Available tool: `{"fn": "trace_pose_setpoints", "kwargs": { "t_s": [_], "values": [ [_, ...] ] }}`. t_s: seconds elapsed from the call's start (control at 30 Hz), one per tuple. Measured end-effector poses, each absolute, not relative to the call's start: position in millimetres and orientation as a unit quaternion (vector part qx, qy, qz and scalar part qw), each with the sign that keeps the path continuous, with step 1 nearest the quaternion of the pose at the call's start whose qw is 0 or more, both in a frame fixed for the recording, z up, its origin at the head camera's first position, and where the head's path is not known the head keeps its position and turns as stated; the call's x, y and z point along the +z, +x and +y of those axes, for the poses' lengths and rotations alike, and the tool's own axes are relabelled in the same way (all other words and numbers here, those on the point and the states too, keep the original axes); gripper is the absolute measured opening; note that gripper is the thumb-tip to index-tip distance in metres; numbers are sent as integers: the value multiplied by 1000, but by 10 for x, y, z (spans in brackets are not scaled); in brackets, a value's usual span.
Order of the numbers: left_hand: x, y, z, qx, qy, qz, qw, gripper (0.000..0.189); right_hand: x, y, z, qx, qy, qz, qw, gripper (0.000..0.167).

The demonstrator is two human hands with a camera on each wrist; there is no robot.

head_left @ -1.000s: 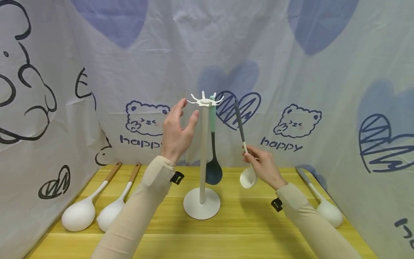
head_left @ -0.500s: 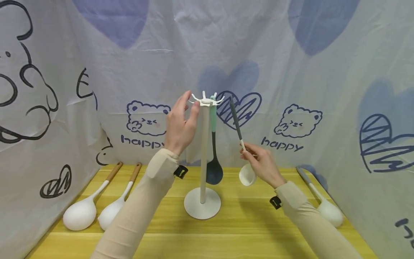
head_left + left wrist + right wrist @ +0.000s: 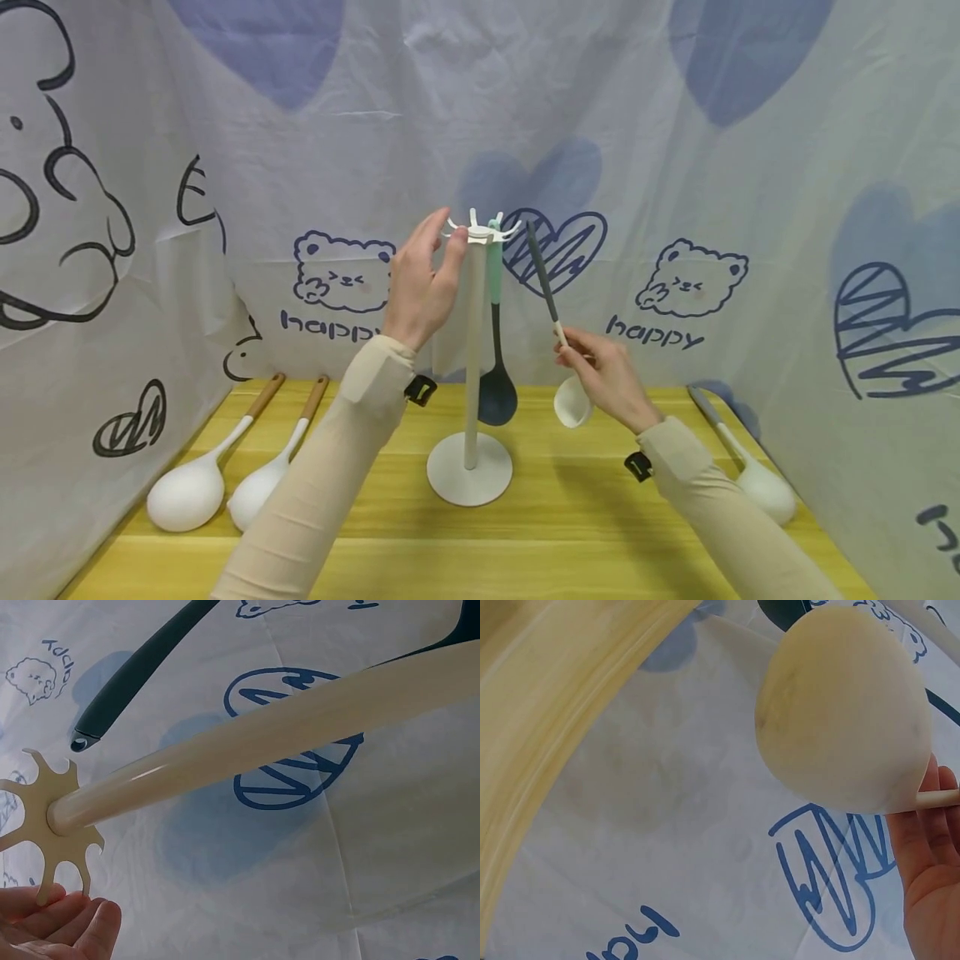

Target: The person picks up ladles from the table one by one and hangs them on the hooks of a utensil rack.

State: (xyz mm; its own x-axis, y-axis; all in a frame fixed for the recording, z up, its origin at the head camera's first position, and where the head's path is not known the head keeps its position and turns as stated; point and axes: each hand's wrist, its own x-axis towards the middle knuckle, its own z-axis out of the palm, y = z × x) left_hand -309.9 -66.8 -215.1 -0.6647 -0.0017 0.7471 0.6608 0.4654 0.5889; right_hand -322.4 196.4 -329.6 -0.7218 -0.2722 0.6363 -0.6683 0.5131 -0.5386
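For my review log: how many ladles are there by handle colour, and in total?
White round-bowled ladles with brown handles: 2
White round-bowled ladles with grey handles: 2 (one held in the right hand)
Dark blue ladle with mint-green handle, on the white multi-hook stand: 1
Total: 5

The stand [image 3: 472, 358] looks smooth and softly glossy, the held ladle [image 3: 547, 287] like matt plastic, the wooden-handled ladle [image 3: 187, 497] along the left edge of the wood-grained table [image 3: 420, 567] smooth, the backdrop [image 3: 480, 92] creased cloth.
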Motion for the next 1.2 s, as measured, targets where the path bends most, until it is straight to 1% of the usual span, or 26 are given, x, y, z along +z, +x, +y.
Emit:
{"fn": "trace_pose_setpoints", "kwargs": {
  "t_s": [0.4, 0.6, 0.93, 1.2],
  "values": [
    [-2166, -3137, -678, -470, -212, -792, 326, 56, -3304, -3220, 1967, 397, 280, -837, 252, 30],
    [-2159, -3140, -671, -471, -213, -790, 329, 55, -3272, -3225, 1957, 397, 283, -832, 265, 30],
    [-2075, -3129, -702, -458, -210, -796, 336, 55, -3206, -3212, 1959, 394, 278, -836, 261, 31],
    [-2082, -3126, -723, -446, -204, -800, 346, 54, -3187, -3213, 1974, 384, 270, -845, 258, 32]
  ]
}}
